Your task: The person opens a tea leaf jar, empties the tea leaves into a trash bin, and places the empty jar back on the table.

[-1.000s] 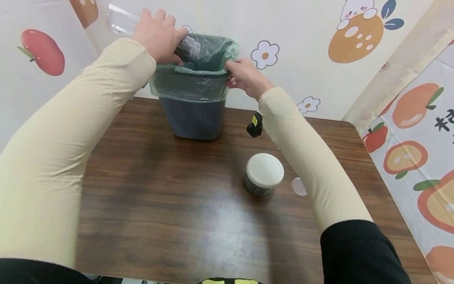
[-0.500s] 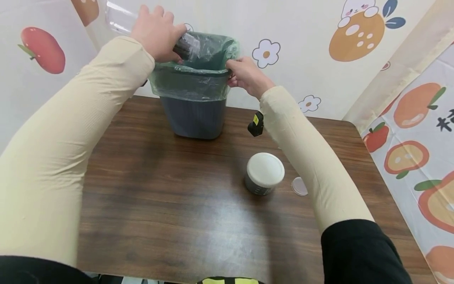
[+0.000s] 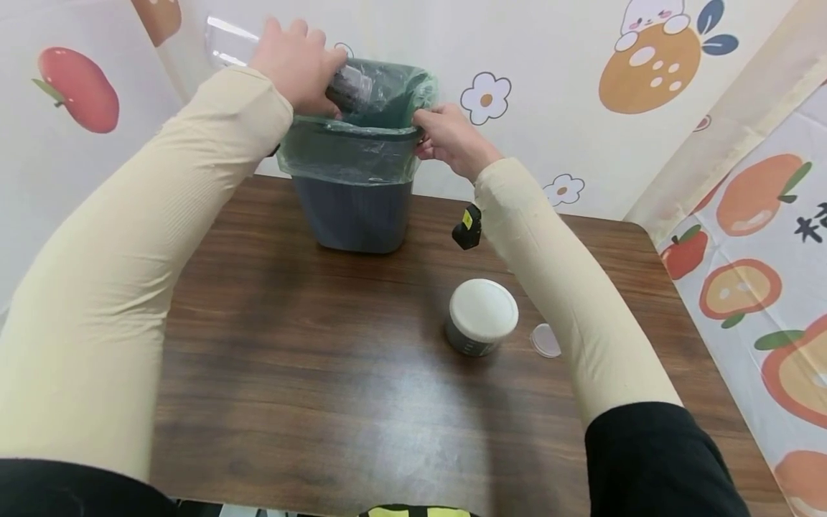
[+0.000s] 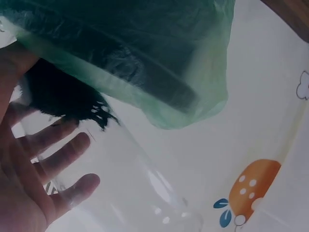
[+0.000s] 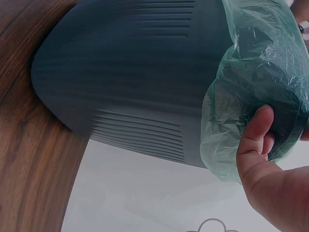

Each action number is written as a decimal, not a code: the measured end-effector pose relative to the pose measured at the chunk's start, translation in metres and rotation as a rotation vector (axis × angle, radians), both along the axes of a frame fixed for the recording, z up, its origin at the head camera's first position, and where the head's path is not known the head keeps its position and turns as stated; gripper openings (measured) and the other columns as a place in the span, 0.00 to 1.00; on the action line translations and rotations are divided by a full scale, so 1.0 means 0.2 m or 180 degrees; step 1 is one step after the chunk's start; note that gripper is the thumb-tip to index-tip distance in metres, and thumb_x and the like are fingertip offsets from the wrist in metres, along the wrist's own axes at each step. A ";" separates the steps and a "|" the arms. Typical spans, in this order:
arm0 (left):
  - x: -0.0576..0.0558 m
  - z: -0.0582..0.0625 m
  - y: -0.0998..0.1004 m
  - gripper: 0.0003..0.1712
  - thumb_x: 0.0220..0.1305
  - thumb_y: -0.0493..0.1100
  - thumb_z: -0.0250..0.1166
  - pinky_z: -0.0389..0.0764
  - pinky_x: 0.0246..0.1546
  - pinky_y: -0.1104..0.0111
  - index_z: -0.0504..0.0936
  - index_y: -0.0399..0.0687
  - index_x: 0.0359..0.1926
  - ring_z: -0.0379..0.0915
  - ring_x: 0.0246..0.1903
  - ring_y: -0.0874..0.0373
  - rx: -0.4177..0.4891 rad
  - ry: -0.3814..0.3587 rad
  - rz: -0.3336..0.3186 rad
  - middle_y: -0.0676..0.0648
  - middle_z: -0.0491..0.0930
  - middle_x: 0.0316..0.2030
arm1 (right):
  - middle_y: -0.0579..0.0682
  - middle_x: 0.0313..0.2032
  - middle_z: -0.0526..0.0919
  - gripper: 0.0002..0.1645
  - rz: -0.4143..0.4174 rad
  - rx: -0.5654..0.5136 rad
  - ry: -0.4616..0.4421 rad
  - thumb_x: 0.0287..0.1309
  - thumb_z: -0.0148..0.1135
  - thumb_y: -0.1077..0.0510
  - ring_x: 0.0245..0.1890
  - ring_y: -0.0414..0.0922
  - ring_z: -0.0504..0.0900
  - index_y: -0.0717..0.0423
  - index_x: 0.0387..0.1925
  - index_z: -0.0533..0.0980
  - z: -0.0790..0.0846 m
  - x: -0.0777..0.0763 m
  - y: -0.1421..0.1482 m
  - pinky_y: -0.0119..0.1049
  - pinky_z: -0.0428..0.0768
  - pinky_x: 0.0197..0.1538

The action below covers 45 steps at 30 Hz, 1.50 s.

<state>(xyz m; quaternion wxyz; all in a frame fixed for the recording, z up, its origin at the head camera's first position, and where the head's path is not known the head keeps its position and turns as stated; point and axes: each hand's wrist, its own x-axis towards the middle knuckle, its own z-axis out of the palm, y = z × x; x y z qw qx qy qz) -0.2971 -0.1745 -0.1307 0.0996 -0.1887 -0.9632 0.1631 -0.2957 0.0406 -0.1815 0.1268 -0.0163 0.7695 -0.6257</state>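
I have my left hand [image 3: 300,68] curled round a clear, smooth plastic cylindrical container [image 3: 231,42], gripping it at mid-length. The container is tilted, its base up and to the left, its other end down inside the mouth of a dark blue-grey, ribbed plastic bin [image 3: 355,219]. A mass of black material [image 4: 63,92] shows through the wall near that lower end (I cannot tell what it is).

The bin stands upright by the table's far edge, left of that edge's middle. A thin, translucent green plastic liner [image 3: 352,159] is folded over its rim. My right hand [image 3: 452,140] is nearly closed, thumb and fingers pinching the liner at the rim's right side.

On the dark brown wood-grain table [image 3: 291,395], nearer its right edge than the bin is, sits a short, round grey tub with a white lid [image 3: 482,316]. Just beside it, toward the right edge, lies a flat, round clear disc [image 3: 544,339], partly hidden by my right cream sleeve [image 3: 562,280]. Behind the far edge hangs a white sheet [image 3: 517,43] printed with fruit and flowers.
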 end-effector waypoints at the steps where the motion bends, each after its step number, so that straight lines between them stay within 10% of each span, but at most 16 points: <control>1: 0.00 0.00 0.00 0.41 0.59 0.54 0.66 0.57 0.56 0.38 0.60 0.35 0.63 0.60 0.53 0.30 0.0008 -0.0001 -0.0004 0.26 0.66 0.51 | 0.52 0.31 0.64 0.10 -0.0003 0.0000 -0.0003 0.69 0.45 0.60 0.24 0.45 0.67 0.61 0.32 0.67 0.00 0.00 0.00 0.31 0.75 0.33; 45: -0.02 -0.02 0.05 0.36 0.55 0.53 0.69 0.55 0.57 0.37 0.68 0.36 0.57 0.60 0.55 0.33 0.0290 0.0267 0.0074 0.30 0.69 0.51 | 0.52 0.30 0.65 0.10 -0.0007 -0.0019 -0.0008 0.68 0.46 0.60 0.23 0.44 0.68 0.61 0.31 0.67 0.00 0.00 0.01 0.30 0.75 0.32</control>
